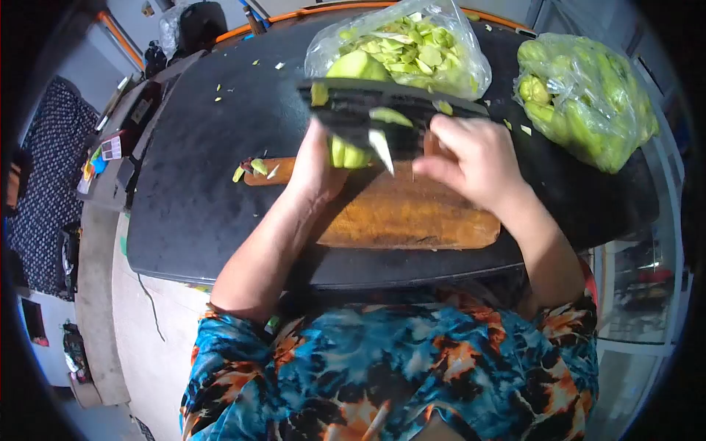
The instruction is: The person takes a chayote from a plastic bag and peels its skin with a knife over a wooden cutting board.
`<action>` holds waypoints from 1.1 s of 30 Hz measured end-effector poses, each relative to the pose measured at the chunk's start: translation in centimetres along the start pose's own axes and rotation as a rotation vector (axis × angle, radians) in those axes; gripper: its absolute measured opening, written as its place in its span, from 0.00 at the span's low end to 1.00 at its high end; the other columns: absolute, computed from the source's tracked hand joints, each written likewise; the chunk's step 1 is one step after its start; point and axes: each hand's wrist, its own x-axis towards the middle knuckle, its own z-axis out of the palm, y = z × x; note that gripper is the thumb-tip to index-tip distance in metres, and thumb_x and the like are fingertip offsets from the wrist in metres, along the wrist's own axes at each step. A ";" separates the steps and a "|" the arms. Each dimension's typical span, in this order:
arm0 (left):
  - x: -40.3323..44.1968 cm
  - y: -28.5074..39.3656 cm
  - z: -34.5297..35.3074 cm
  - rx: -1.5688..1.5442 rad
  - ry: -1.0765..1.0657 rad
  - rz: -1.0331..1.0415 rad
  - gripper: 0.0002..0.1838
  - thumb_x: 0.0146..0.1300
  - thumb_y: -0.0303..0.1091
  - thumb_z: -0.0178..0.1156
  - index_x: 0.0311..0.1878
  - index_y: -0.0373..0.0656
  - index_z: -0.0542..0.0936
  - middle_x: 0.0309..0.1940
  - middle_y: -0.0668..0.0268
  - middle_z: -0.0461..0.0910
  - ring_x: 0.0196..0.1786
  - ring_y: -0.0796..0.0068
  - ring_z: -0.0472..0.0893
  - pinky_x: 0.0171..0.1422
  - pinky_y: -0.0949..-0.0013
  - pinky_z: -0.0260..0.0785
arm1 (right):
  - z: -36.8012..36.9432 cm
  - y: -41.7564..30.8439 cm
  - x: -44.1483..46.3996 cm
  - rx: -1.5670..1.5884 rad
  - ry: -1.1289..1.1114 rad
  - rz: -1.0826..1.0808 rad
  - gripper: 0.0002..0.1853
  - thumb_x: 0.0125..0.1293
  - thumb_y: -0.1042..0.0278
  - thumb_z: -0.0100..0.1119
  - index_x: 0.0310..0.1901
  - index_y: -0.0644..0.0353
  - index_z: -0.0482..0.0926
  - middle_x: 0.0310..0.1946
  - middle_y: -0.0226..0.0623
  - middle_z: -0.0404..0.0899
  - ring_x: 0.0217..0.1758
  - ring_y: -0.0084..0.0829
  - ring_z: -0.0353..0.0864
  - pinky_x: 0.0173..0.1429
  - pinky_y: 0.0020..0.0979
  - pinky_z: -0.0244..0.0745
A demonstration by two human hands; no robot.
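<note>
My left hand [318, 165] holds a pale green chayote-like vegetable [348, 153], which is partly hidden behind a wide dark blade. My right hand [471, 158] is wrapped round the handle of this large knife [353, 110]. The blade lies across the front of the vegetable, blurred, with green and white slivers stuck on it. Below both hands is a wooden cutting board [412, 213] on the black table. Scraps of peel [259, 167] lie at the board's left end.
An open plastic bag [471, 66] of green pieces stands behind the knife. At the back right sits a clear bag of whole green vegetables [588, 103]. Small scraps dot the black table [191, 169]. A side shelf with assorted items [110, 147] is at the left.
</note>
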 end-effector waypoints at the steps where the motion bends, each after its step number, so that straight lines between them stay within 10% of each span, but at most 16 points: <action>1: -0.5 0.9 0.2 -0.057 -0.057 -0.089 0.33 0.69 0.63 0.46 0.63 0.44 0.71 0.56 0.60 0.77 0.57 0.66 0.78 0.60 0.60 0.71 | 0.7 1.1 0.4 -0.094 -0.072 0.262 0.25 0.62 0.35 0.57 0.29 0.53 0.78 0.22 0.38 0.80 0.28 0.43 0.83 0.32 0.39 0.76; 3: -1.5 1.6 1.6 0.077 -0.030 0.041 0.38 0.66 0.70 0.42 0.63 0.47 0.72 0.50 0.62 0.80 0.49 0.68 0.79 0.46 0.63 0.72 | 1.7 9.0 0.8 -0.041 -0.039 0.700 0.24 0.70 0.43 0.52 0.34 0.60 0.80 0.26 0.51 0.79 0.33 0.48 0.82 0.37 0.41 0.72; 10: 0.4 1.3 0.0 -0.197 -0.182 -0.003 0.39 0.70 0.66 0.42 0.70 0.43 0.64 0.65 0.57 0.71 0.66 0.61 0.71 0.70 0.57 0.63 | -0.7 3.6 -0.3 0.203 0.010 0.437 0.21 0.66 0.44 0.59 0.34 0.58 0.79 0.21 0.43 0.78 0.26 0.44 0.81 0.31 0.37 0.72; 17: 0.9 0.8 -0.7 -0.247 -0.023 -0.108 0.38 0.69 0.67 0.43 0.68 0.43 0.66 0.63 0.57 0.71 0.63 0.60 0.72 0.68 0.54 0.63 | -0.7 -1.5 -0.1 0.098 -0.006 -0.044 0.22 0.57 0.43 0.66 0.26 0.55 0.72 0.18 0.31 0.76 0.23 0.36 0.80 0.27 0.35 0.72; 24: 0.3 0.7 0.3 -0.083 0.016 0.017 0.32 0.71 0.60 0.44 0.65 0.43 0.69 0.59 0.60 0.75 0.59 0.61 0.75 0.67 0.56 0.66 | 0.4 -1.5 0.2 -0.026 0.085 -0.049 0.23 0.59 0.40 0.63 0.26 0.53 0.72 0.17 0.30 0.76 0.21 0.34 0.80 0.25 0.34 0.73; 28: 1.8 1.0 -0.7 -0.119 -0.034 -0.082 0.27 0.73 0.60 0.39 0.56 0.49 0.73 0.46 0.66 0.79 0.46 0.70 0.79 0.34 0.61 0.71 | 2.7 1.3 1.0 0.006 0.037 0.051 0.21 0.62 0.45 0.62 0.29 0.56 0.72 0.19 0.34 0.76 0.24 0.39 0.80 0.28 0.38 0.71; 33: 2.7 0.7 -2.4 -0.121 -0.064 -0.009 0.31 0.72 0.65 0.36 0.54 0.48 0.73 0.42 0.64 0.80 0.38 0.66 0.80 0.27 0.65 0.69 | 4.3 2.1 2.9 0.075 0.044 0.055 0.21 0.64 0.43 0.59 0.30 0.55 0.76 0.19 0.36 0.77 0.25 0.41 0.81 0.29 0.37 0.72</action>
